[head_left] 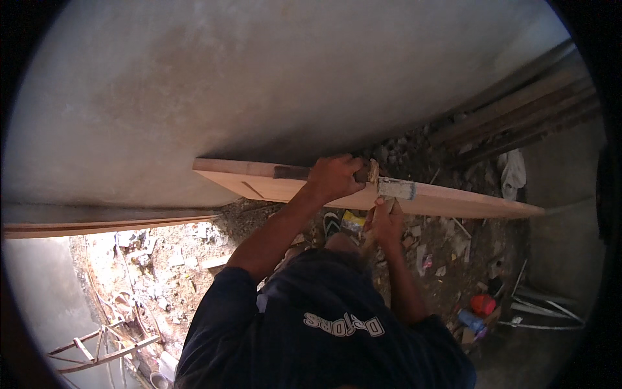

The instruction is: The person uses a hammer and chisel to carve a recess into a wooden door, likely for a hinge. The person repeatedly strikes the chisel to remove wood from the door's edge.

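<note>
A long pale wooden door [453, 200] with a recessed panel stands on edge across the middle, beside the grey wall. My left hand [332, 178] is closed at its upper edge around what looks like a chisel [373, 171], its worn, frayed butt pointing right. A dark flat strip [291, 172] lies along the edge left of that hand; whether it is blade or recess is unclear. Lower and to the right, my right hand [387, 223] grips the handle of a mallet-like tool. Its pale, blocky head [396, 188] is right next to the chisel's butt.
Rubble and scraps litter the dirt floor [188, 272]. Dark planks [518, 104] lean at the upper right, near a white cloth [512, 174]. A red object [482, 303] and a blue one [471, 320] lie lower right. A wooden frame [97, 350] stands lower left.
</note>
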The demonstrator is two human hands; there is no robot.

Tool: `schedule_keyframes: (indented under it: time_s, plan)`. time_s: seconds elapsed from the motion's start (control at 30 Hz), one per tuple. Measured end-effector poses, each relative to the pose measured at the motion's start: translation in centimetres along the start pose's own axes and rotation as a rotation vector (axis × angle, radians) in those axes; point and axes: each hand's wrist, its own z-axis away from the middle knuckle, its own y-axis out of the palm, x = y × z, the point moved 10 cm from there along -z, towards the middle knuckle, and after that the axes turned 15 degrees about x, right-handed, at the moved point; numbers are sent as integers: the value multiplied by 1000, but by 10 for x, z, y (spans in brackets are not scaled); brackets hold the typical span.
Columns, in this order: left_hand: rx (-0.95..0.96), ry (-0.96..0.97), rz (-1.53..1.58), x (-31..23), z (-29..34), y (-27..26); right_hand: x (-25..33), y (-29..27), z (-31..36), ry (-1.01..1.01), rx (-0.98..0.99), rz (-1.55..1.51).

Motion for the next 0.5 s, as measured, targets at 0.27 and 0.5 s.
schedule_keyframes:
  time_s: [0.27, 0.5]
  plan:
    - [-36, 22, -1, -2, 1, -13, 28, 7, 4, 68, 44, -519]
    - [22, -21, 9, -4, -1, -11, 35, 19, 4, 3, 91, -529]
